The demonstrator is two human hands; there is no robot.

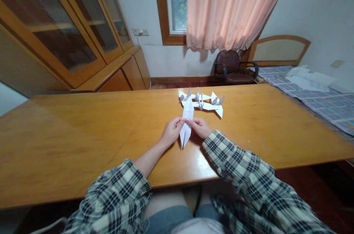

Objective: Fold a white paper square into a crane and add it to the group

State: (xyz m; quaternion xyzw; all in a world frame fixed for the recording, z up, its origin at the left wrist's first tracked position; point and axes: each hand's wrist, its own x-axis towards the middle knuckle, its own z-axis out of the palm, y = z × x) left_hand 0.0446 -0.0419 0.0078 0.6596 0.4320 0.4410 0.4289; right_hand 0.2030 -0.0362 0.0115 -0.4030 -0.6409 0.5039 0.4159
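A long white folded paper (188, 110), pointed at both ends, is held between my two hands just above the wooden table (110, 127). Its near end is split by a slit down the middle. My left hand (173, 130) pinches its left edge, thumb on top. On the right edge, my right hand (200, 126) grips with its thumb laid across the middle of the paper. Just beyond the paper, several folded white paper cranes (211, 107) sit close together, and the paper's far tip overlaps them in view.
A glass-fronted wooden cabinet (105, 60) stands at the back left. Past the table's far edge is a dark red armchair (231, 65), under a pink curtain (221, 9). To the right lies a bed (312, 93) with a checked cover.
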